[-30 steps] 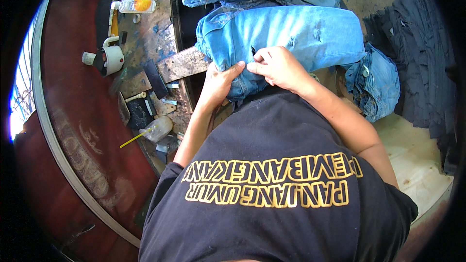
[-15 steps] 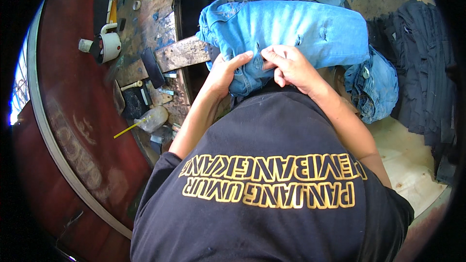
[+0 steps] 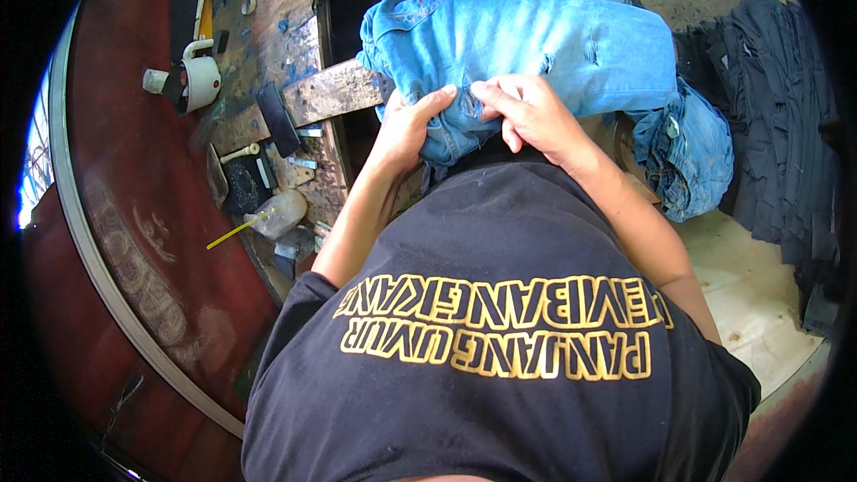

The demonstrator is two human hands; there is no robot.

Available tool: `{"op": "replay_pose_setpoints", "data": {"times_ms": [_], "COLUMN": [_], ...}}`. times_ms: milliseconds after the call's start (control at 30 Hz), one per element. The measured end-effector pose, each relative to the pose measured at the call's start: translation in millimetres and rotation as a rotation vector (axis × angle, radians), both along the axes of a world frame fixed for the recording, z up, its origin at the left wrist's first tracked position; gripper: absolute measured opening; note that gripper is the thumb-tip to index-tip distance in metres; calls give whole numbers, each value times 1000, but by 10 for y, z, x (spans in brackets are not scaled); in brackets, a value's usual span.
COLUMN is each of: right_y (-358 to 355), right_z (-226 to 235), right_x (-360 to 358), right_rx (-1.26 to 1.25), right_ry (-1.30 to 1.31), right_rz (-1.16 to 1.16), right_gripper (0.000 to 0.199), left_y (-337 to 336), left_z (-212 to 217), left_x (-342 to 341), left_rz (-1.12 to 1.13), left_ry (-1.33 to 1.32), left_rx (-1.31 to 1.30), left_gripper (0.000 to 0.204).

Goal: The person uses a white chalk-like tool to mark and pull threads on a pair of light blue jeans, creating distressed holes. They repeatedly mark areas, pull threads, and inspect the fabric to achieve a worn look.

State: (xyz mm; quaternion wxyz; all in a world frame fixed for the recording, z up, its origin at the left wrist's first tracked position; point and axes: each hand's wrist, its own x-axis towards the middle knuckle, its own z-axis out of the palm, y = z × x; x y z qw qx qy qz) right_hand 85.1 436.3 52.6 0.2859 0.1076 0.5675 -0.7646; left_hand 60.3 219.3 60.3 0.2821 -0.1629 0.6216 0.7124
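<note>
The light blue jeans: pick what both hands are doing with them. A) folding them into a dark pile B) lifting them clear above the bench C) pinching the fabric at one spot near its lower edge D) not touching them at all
C: the left hand and right hand meet with fingertips pressed into one spot of the light blue jeans, which lie draped across the work surface.
</note>
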Motion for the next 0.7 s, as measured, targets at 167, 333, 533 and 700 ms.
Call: {"op": "replay_pose_setpoints", "data": {"times_ms": [167,333,533,700], "right_y": [-54,-53,-2,-24], "right_z": [-16,-18,3,16], "right_x": [-28,64,82,120], "right_rx": [109,-40,-25,-66], "right_ry": [107,-20,-19,-29], "right_rz": [64,-101,-39,-99], "right_gripper": [30,28,27,27], "left_y": [-18,-35,19,76], "left_z": [23,26,-10,-13], "left_x": [37,45,-36,-31], "left_rz": [3,38,-80,-53], "left_ry": [25,24,-171,-72], "left_rx": [-46,40,106,111], "left_gripper": [33,34,34,26]}}
